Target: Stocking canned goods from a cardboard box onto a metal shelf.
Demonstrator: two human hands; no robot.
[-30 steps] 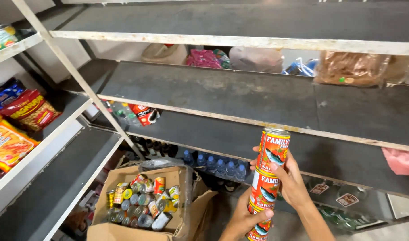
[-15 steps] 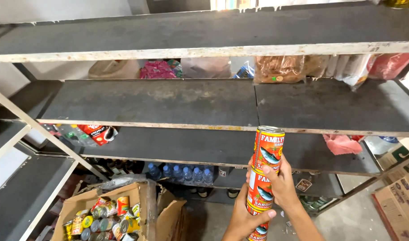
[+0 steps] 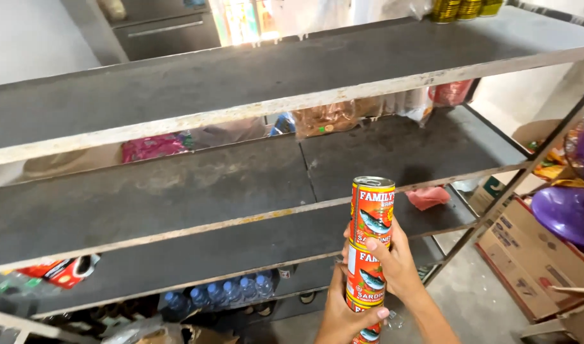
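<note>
The stack of red cans (image 3: 368,255) stands upright in front of the person, low and right of the middle in the view, and its long axis runs almost straight up and down, with only a small lean of the top to the right. Three cans show, one on top of the other; the silver lid of the top can points up toward the shelves, and the bottom can is cut by the lower edge of the picture. The labels (red, with a fish drawing) face the camera.

The right hand (image 3: 400,267) is closed around the stack from its right side, at the joint between the top can and the middle can, with the thumb lying across the front. The left hand (image 3: 343,312) grips the stack lower down, from the left and below, with its fingers wrapped on the lowest can.

Behind the cans is a metal shelf rack (image 3: 241,111) with dark boards. The stack is held in the air in front of the middle board (image 3: 177,191), not touching it. Blue-capped water bottles (image 3: 222,293) lie under the lowest board, and a cardboard box (image 3: 528,255) stands on the floor to the right.
</note>
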